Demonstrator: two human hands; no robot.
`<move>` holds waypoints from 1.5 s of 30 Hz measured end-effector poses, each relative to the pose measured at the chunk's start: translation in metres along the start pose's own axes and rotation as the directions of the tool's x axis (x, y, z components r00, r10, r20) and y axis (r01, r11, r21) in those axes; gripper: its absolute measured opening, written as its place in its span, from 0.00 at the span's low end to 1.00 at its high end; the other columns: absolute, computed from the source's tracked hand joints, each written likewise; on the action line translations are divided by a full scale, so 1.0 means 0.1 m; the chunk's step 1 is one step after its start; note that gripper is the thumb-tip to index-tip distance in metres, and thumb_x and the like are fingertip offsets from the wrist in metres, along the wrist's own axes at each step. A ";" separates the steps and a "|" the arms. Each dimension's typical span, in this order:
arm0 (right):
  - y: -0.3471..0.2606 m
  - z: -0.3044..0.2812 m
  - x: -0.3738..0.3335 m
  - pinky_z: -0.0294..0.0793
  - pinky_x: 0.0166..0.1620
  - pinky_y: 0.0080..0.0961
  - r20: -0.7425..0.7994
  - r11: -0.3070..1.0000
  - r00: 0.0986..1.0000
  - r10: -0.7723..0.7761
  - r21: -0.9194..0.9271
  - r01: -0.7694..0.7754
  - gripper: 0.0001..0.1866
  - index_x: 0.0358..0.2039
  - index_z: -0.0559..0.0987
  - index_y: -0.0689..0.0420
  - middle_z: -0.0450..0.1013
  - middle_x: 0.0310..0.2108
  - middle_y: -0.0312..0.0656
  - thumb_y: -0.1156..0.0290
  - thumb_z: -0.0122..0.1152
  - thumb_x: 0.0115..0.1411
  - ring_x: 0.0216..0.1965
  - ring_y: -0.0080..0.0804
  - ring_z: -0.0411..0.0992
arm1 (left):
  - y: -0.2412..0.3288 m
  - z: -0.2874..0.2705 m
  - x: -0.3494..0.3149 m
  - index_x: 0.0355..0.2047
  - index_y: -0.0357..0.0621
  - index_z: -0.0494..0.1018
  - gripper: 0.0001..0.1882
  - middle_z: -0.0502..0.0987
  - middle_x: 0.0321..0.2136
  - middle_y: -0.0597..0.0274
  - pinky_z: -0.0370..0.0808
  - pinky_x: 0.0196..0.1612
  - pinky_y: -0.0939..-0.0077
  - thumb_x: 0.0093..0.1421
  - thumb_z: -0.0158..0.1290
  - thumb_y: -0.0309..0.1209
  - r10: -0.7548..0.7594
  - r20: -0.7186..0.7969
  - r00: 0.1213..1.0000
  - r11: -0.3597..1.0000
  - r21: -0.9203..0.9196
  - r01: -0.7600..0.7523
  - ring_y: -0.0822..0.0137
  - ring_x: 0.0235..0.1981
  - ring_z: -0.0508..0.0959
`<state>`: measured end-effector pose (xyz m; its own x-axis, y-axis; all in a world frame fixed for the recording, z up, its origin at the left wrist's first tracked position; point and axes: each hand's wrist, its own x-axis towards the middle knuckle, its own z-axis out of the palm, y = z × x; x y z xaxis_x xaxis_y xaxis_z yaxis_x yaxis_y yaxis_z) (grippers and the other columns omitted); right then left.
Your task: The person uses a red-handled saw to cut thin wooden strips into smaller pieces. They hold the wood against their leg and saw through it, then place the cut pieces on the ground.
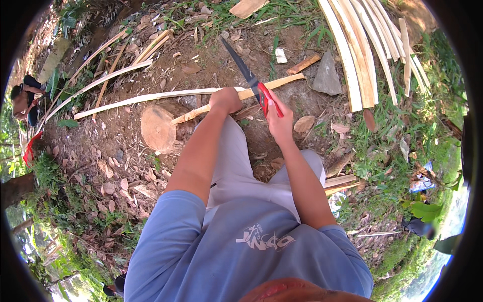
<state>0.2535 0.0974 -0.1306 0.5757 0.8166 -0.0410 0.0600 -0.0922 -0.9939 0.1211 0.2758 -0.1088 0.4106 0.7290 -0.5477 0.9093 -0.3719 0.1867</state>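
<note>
My left hand (226, 100) is closed around a rough wooden strip (193, 114) and presses it down near my knee. The strip runs from beside a cut log (158, 129) to the right, past my hand. In my right hand (280, 117) is a pruning saw with a red handle (263, 98), its fingers wrapped round the grip. The dark saw blade (238, 61) points away to the upper left and crosses the strip to the right of my left hand. Whether its teeth touch the wood, I cannot tell. A longer pale strip (146, 98) lies just beyond.
Several long pale strips (358, 55) lie side by side at the far right. Near them are a grey stone (327, 75) and a short wood piece (303, 64). More strips (153, 46) lie at the far left, where another person (29, 98) crouches. Dry leaves cover the dirt.
</note>
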 end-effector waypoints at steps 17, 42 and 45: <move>-0.41 -1.24 -1.90 0.76 0.40 0.22 0.017 0.974 0.999 0.043 -0.223 -0.038 0.24 0.69 0.75 0.63 0.83 0.42 0.40 0.68 0.55 0.77 0.34 0.21 0.75 | -0.08 0.06 0.06 0.50 0.35 0.85 0.23 0.85 0.53 0.40 0.81 0.59 0.52 0.58 0.56 0.35 0.010 0.036 0.999 0.991 -0.131 -0.006 0.42 0.55 0.85; -0.07 -0.83 -1.26 0.77 0.44 0.23 0.037 0.990 0.998 0.046 -0.134 -0.041 0.23 0.69 0.76 0.64 0.83 0.50 0.43 0.68 0.55 0.78 0.40 0.20 0.76 | -0.18 0.06 0.25 0.52 0.34 0.83 0.23 0.84 0.51 0.41 0.80 0.55 0.54 0.59 0.53 0.33 0.092 0.203 0.975 0.992 -0.109 -0.071 0.46 0.53 0.84; -0.27 -1.34 -1.98 0.75 0.40 0.20 0.016 0.986 0.993 0.117 -0.120 -0.114 0.24 0.68 0.75 0.67 0.83 0.44 0.41 0.66 0.54 0.78 0.35 0.18 0.73 | -0.20 0.00 0.34 0.43 0.35 0.83 0.17 0.84 0.36 0.47 0.78 0.39 0.57 0.58 0.56 0.34 0.092 0.297 0.950 0.985 -0.166 -0.044 0.54 0.35 0.84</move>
<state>0.2475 -0.1381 -0.0823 0.5654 0.8095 -0.1586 0.0917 -0.2527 -0.9632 0.1170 0.3081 -0.1318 0.4539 0.4875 -0.7458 0.8891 -0.3024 0.3435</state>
